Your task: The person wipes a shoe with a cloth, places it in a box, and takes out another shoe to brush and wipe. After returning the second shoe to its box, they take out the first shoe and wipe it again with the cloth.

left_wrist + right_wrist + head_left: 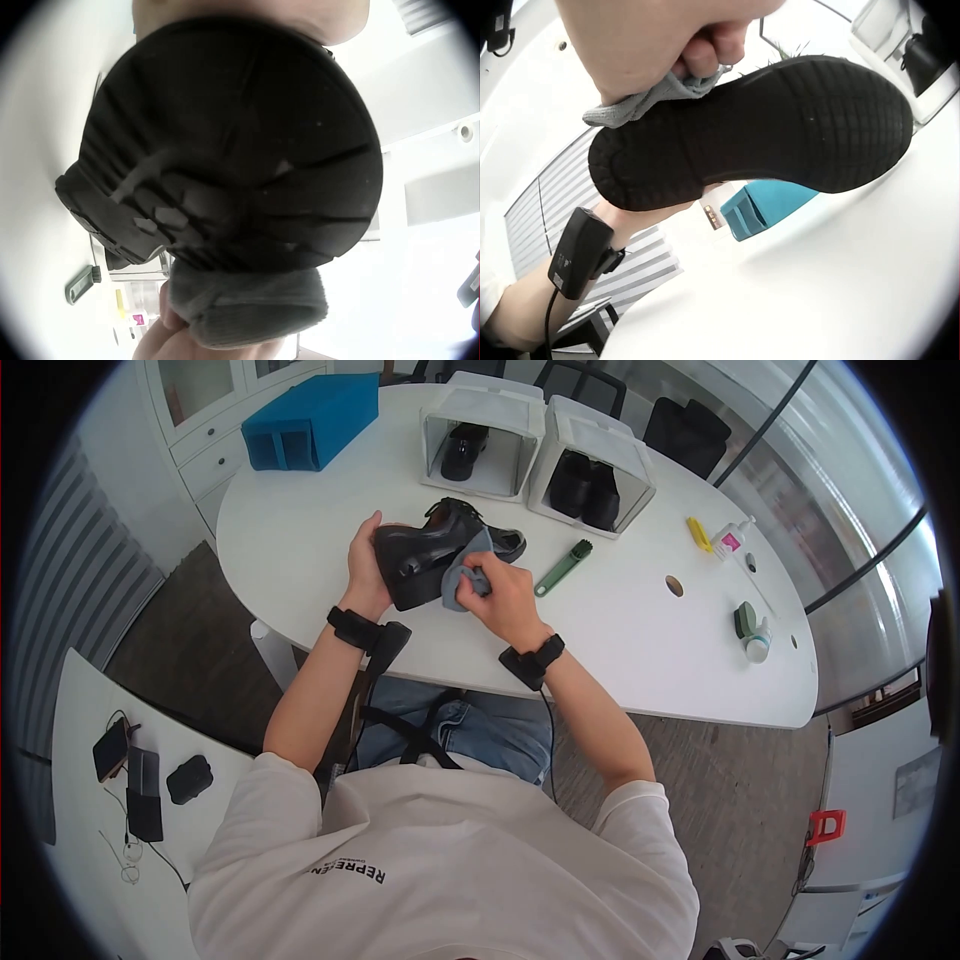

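White table point(630, 635), near edge: left hand point(367, 572) grips a black shoe point(408, 555), right hand point(512, 602) clenches cloth point(453, 586), not yet off it. Brush point(564, 569) unheld!

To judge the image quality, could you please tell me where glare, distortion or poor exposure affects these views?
Head: fisheye distortion with black rounded edges, glare on the glass partition, highlights on the black shoe. Left wrist: dark sole against an overexposed background. Right wrist: tabletop washed nearly white, dark corners.
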The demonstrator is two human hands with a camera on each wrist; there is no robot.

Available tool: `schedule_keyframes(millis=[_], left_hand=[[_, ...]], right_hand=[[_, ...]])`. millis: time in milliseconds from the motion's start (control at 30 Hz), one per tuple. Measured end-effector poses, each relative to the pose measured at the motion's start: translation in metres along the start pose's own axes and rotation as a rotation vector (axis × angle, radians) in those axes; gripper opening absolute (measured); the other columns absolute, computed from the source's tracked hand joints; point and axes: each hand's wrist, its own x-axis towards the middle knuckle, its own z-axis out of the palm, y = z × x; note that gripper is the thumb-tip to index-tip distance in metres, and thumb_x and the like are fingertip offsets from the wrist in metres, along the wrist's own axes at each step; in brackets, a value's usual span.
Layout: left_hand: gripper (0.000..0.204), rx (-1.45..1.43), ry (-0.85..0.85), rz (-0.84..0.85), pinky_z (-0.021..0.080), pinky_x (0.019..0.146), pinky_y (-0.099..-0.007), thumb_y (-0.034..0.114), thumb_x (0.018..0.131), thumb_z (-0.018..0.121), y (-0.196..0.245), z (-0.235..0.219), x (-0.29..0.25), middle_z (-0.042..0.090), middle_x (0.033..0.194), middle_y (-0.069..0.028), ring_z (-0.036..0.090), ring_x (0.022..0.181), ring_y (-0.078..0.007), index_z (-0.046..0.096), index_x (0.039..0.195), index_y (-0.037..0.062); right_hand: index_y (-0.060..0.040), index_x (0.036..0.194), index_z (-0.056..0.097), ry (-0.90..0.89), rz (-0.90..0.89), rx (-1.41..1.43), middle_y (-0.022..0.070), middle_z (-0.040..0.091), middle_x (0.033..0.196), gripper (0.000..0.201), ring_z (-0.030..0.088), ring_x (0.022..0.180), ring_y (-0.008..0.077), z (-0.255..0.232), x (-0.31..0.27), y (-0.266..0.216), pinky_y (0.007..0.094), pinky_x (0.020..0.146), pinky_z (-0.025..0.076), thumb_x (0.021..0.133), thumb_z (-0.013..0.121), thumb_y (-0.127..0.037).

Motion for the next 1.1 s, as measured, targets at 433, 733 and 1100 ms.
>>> schedule_keyframes(millis=[433,733,1100], left_hand=[[0.04,-0.069,0.072,-0.081,0.052,0.077,-0.0381,0.037,0.092,0.049,-0.008,-0.011,0.006,0.065,0.088,-0.0133,0.064,0.079,-0.0255,0.059,0.096,-0.0011],[0.048,0.361,-0.101,0.222,0.037,0.053,-0.0252,0.036,0.094,0.049,-0.024,0.001,0.004,0.054,0.063,-0.0025,0.049,0.055,-0.0111,0.057,0.064,0.0004],[0.048,0.445,-0.204,0.248,0.032,0.05,-0.0267,0.036,0.096,0.045,-0.011,-0.016,0.019,0.042,0.056,0.002,0.039,0.051,-0.0089,0.041,0.055,0.0106]], right_hand=[[-0.0057,0.094,0.058,0.054,0.133,-0.03,0.0141,0.064,0.07,0.017,0.063,0.06,0.0314,0.009,0.02,0.025,0.0348,0.053,0.048,0.08,0.066,-0.013],[-0.0042,0.096,0.06,-0.236,0.265,-0.051,0.0209,0.063,0.071,0.022,0.062,0.068,0.0395,0.001,0.058,-0.001,0.0435,0.063,0.049,0.084,0.061,-0.023],[-0.0051,0.092,0.056,-0.173,-0.061,-0.064,0.0136,0.061,0.066,0.022,0.062,0.061,0.0316,-0.005,0.027,-0.017,0.0381,0.055,0.048,0.077,0.07,-0.013]])
